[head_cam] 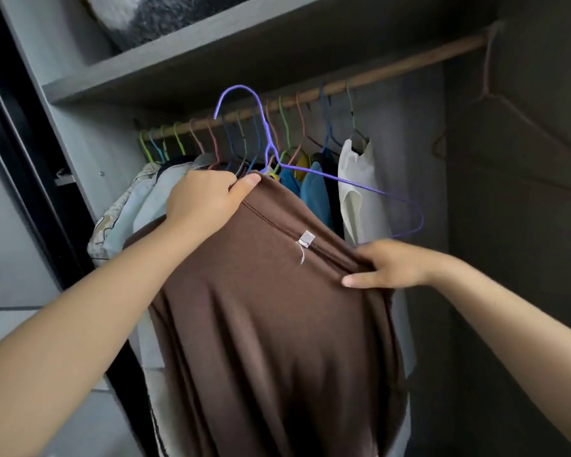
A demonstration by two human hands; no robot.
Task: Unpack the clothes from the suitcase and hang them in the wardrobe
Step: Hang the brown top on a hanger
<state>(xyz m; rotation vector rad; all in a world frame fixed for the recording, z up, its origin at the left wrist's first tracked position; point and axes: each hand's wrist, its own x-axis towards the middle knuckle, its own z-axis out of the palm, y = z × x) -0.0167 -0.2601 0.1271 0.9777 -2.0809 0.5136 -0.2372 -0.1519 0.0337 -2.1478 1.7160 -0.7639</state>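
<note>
Head view: my left hand [201,199] grips the brown garment [271,324] at centre frame, my right hand [389,265] pinches its hem lower right; the purple hanger [343,181] pokes out above, below the wardrobe rail [376,74].

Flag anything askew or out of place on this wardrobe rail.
The purple hanger under the brown garment tilts steeply, its hook off the rail. Far right, a bare pink hanger hangs apart from the others.

Two bare forearms enter from seven and four o'clock, no sleeves, watch or rings showing; left hand [201,199] and right hand [389,265] ungloved, nails short.
</note>
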